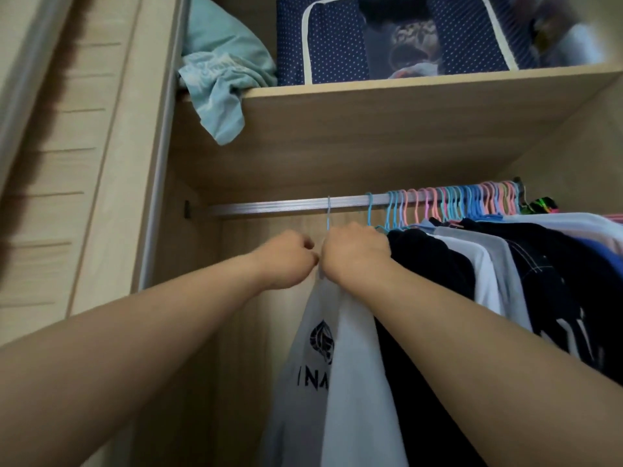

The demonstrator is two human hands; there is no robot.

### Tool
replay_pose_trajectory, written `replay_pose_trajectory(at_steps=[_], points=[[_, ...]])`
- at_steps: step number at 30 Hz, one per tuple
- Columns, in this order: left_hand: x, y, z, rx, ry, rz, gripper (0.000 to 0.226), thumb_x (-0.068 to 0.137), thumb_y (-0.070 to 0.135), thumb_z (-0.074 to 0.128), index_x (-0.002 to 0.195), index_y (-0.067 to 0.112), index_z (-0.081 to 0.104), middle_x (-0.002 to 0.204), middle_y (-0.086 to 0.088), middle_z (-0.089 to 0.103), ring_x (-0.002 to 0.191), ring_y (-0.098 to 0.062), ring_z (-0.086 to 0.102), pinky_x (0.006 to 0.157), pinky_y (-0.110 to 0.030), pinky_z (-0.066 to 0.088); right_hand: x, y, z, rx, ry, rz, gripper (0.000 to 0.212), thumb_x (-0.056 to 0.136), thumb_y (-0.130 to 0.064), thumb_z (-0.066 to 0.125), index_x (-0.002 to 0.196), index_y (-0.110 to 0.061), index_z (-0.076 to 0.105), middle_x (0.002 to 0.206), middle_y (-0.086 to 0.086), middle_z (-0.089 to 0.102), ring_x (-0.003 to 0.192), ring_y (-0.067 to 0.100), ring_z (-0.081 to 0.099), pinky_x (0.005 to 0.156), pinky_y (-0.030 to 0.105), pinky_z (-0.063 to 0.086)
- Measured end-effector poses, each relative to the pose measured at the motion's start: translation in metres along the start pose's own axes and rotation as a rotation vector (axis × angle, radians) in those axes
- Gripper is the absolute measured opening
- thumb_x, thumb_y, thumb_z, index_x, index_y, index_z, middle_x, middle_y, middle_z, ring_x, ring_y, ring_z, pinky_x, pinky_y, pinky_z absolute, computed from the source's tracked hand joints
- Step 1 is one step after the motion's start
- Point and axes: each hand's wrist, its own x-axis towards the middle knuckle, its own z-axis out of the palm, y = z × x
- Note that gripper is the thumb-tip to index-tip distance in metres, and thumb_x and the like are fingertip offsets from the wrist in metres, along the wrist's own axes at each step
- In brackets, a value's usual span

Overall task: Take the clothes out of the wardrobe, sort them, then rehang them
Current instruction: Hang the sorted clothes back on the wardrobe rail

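- White T-shirt (350, 365) with a dark leaf logo and partly hidden lettering hangs from a blue hanger (328, 214), whose hook sits on the rail (269, 207) towards the rail's left end, apart from the other clothes.
- Left hand (286, 261) is clenched just below the rail, at the shirt's top; its curled fingers meet the right hand, but I cannot tell whether they pinch the fabric or the hanger.
- Right hand (355, 251) grips the top of the white T-shirt at the neck, fingers curled over it just under the hanger's hook.
- Hanging clothes (505, 264), in black, white, grey and blue, are packed along the right half of the rail, the nearest black garment touching the right hand.
- Pink and blue hangers (455, 205) are crowded together towards the rail's right end.
- Shelf (404, 92) above the rail carries a crumpled light-blue cloth (222, 75) at its left end, drooping over the front edge, and a navy dotted storage bag (337, 38) beside it.
- Wardrobe door (77, 163), pale wood, stands at the left.
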Motion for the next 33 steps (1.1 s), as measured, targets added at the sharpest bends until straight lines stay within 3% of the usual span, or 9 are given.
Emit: replay_pose_trajectory(at_steps=[2,5,9,12,17,22,25,29,33], points=[[-0.019,-0.007,-0.015,0.301,0.212,0.130,0.036,0.093,0.029,0.044,0.116,0.015,0.067,0.113,-0.009,0.067,0.108,-0.030,0.062,0.088,-0.040,0.054,0.000,-0.003,0.001,-0.145,0.056,0.003,0.035,0.094,-0.011,0.050,0.126,-0.012,0.064,0.128,0.008,0.061,0.117,0.031,0.058,0.076,0.039,0.054],[-0.068,-0.039,-0.041,0.693,0.463,0.216,0.037,0.087,0.034,0.042,0.105,0.015,0.069,0.102,-0.009,0.064,0.099,-0.032,0.057,0.085,-0.045,0.048,0.003,-0.007,0.019,-0.306,0.062,-0.076,0.038,0.093,-0.006,0.045,0.123,-0.016,0.066,0.119,0.004,0.064,0.107,0.029,0.063,0.057,0.033,0.047],[-0.095,-0.076,-0.048,0.893,0.420,0.055,0.042,0.078,0.037,0.045,0.095,0.012,0.075,0.119,-0.018,0.062,0.127,-0.040,0.046,0.111,-0.054,0.030,0.013,0.011,0.036,-0.357,0.002,0.013,0.040,0.095,-0.005,0.039,0.127,-0.014,0.062,0.123,0.004,0.062,0.111,0.028,0.061,0.043,0.029,0.040],[-0.099,-0.084,-0.045,0.876,0.363,0.014,0.039,0.076,0.035,0.050,0.095,0.013,0.076,0.136,-0.021,0.055,0.144,-0.037,0.032,0.112,-0.063,0.024,0.023,0.047,0.020,-0.378,-0.073,0.239,0.040,0.094,-0.007,0.044,0.130,-0.014,0.062,0.126,0.003,0.061,0.111,0.026,0.061,0.032,0.043,0.043],[-0.101,-0.086,-0.043,0.872,0.363,-0.004,0.042,0.082,0.027,0.043,0.109,0.017,0.073,0.151,-0.021,0.044,0.152,-0.037,0.018,0.115,-0.064,0.020,0.014,0.089,0.012,-0.483,-0.168,0.357,0.031,0.093,-0.017,0.050,0.122,-0.017,0.064,0.112,0.000,0.062,0.090,0.020,0.060,0.039,0.021,0.036],[-0.107,-0.082,-0.042,0.818,0.296,-0.009,0.038,0.091,0.024,0.042,0.120,0.022,0.067,0.159,-0.018,0.027,0.155,-0.037,-0.008,0.120,-0.067,0.005,0.003,0.063,0.012,-0.494,-0.128,0.296,0.030,0.094,-0.020,0.050,0.121,-0.015,0.062,0.111,0.001,0.061,0.095,0.018,0.061,0.041,0.025,0.029],[-0.108,-0.086,-0.042,0.730,0.327,0.028,0.030,0.086,0.017,0.054,0.113,0.021,0.066,0.163,-0.020,0.016,0.154,-0.039,-0.011,0.120,-0.067,0.004,-0.004,0.054,0.010,-0.431,-0.057,0.222,0.033,0.094,-0.014,0.050,0.125,-0.013,0.061,0.117,0.007,0.059,0.100,0.025,0.061,0.046,0.028,0.032],[-0.113,-0.099,-0.027,0.530,0.520,0.000,0.050,0.067,0.005,0.067,0.116,0.017,0.063,0.165,-0.024,-0.001,0.150,-0.053,-0.006,0.121,-0.063,0.013,-0.037,0.048,0.014,-0.115,0.050,0.130,0.039,0.096,-0.018,0.047,0.135,-0.013,0.049,0.130,0.018,0.044,0.111,0.038,0.052,0.076,0.041,0.044],[-0.131,-0.102,-0.006,0.460,0.508,-0.101,0.046,0.067,-0.001,0.063,0.110,0.011,0.059,0.162,-0.036,-0.002,0.151,-0.052,-0.003,0.124,-0.057,0.011,-0.083,0.060,0.029,0.072,0.027,0.122,0.055,0.095,-0.024,0.049,0.147,-0.019,0.030,0.155,0.015,0.009,0.129,0.044,0.034,0.097,0.050,0.042]])
